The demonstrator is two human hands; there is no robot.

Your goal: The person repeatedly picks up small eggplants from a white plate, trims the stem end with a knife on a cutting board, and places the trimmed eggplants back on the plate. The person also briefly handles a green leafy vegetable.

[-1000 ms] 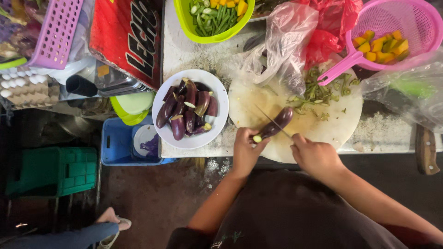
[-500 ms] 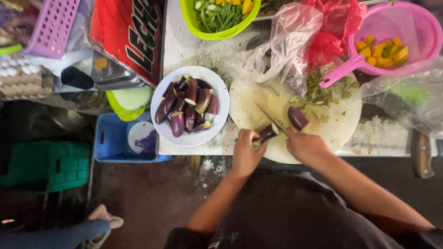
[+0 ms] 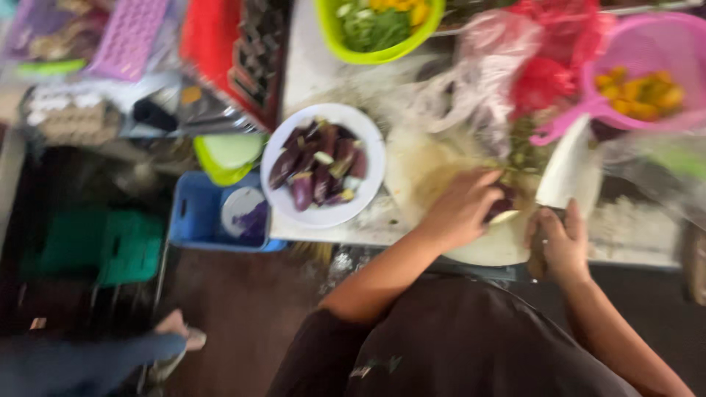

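Note:
The view is blurred by motion. My left hand reaches across the round pale cutting board, fingers curled over a purple eggplant piece whose pale cut face shows below. My right hand grips the handle of a knife at the board's right edge, its broad blade pointing away from me. A white plate of cut eggplants stands left of the board.
At the back are a green bowl of chopped vegetables, a pink colander with yellow chunks, and clear and red plastic bags. Below the counter on the left sit a blue crate and a green stool. Another person's foot is on the floor.
The eggplant was cut in two. My left hand then moved right across the board onto the pieces, and my right hand drew back right with the knife blade turned up. The camera swung.

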